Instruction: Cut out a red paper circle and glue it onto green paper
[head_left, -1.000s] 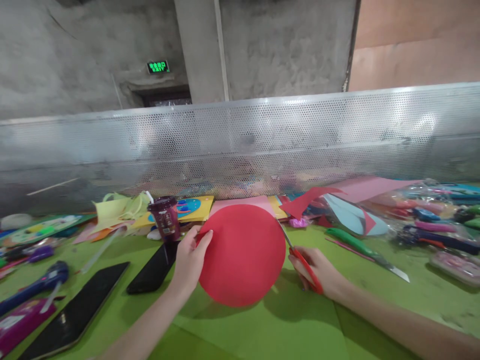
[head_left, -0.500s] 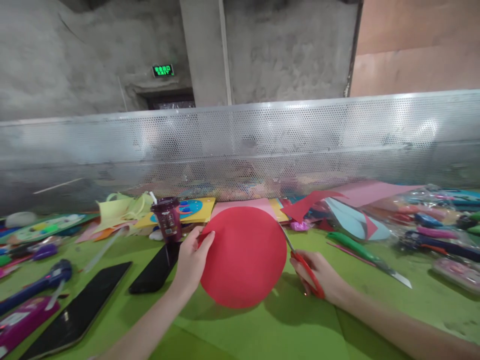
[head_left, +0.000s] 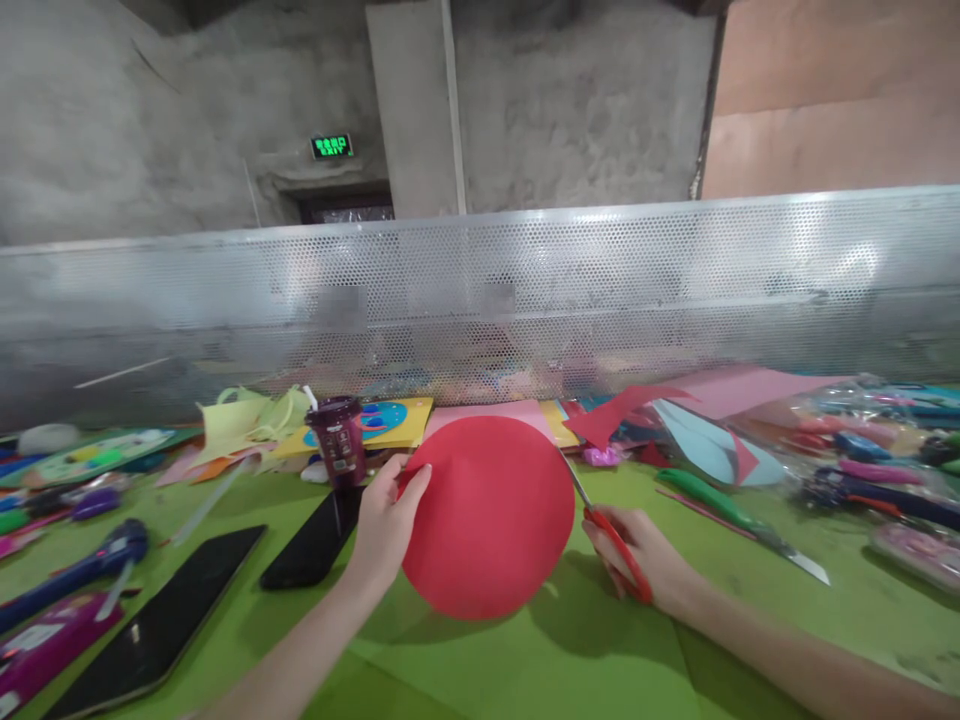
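A round red paper disc (head_left: 491, 520) is held up above the green table. My left hand (head_left: 390, 510) pinches its left edge between thumb and fingers. In my right hand (head_left: 637, 555) is a pair of red-handled scissors (head_left: 621, 552), fingers closed round the handles. The blades point up and left, with their tip at the disc's upper right edge. Whether the blades are parted is hard to see. Just behind my left hand lies a black phone (head_left: 313, 540).
A purple cup with straw (head_left: 337, 440) stands behind the phone. Another black phone (head_left: 161, 620) lies left. A green craft knife (head_left: 742, 520), blade out, lies right. Coloured paper scraps (head_left: 630, 412) line the back, below a perforated metal panel (head_left: 480, 290).
The whole view has shifted very slightly. Both hands, the red disc and the scissors keep the same positions relative to each other.
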